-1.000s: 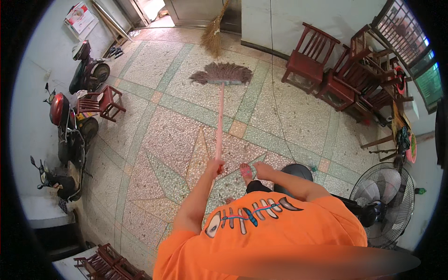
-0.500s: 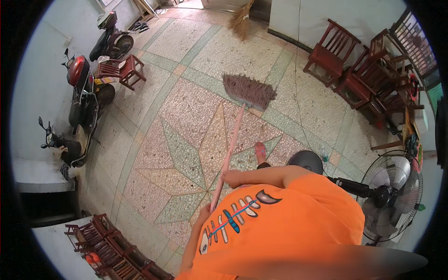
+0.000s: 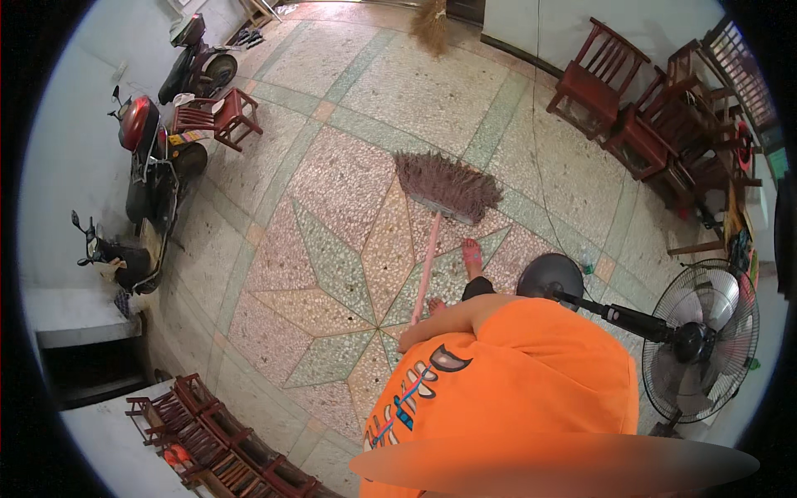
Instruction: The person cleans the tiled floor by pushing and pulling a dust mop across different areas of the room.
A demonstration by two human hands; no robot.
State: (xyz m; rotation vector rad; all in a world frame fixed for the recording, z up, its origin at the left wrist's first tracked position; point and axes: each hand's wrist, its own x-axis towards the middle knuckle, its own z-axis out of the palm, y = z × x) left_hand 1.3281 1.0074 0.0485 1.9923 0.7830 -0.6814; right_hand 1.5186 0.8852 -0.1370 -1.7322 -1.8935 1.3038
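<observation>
A mop with a wide, shaggy brown head (image 3: 448, 184) rests on the patterned stone floor ahead of me. Its pink handle (image 3: 427, 270) slants back toward my body. Low in front of my orange shirt, my right hand (image 3: 408, 338) is closed around the handle, its fingers partly hidden. The shirt covers the handle's near end. My left hand is out of sight. Just right of the handle, my foot in a pink sandal (image 3: 471, 251) stands on the floor, with the other foot (image 3: 437, 306) partly showing behind it.
A standing fan (image 3: 701, 340) with a round black base (image 3: 550, 278) is close on my right. Wooden chairs (image 3: 588, 87) line the right wall. Motorbikes (image 3: 143, 187) and a small chair (image 3: 228, 116) stand left. A broom (image 3: 433, 29) is at the back; a wooden bench (image 3: 220, 432) sits lower left.
The mop head has come nearer to me and slightly right. My right hand has drawn back toward my body with the handle, and my left hand has gone out of sight.
</observation>
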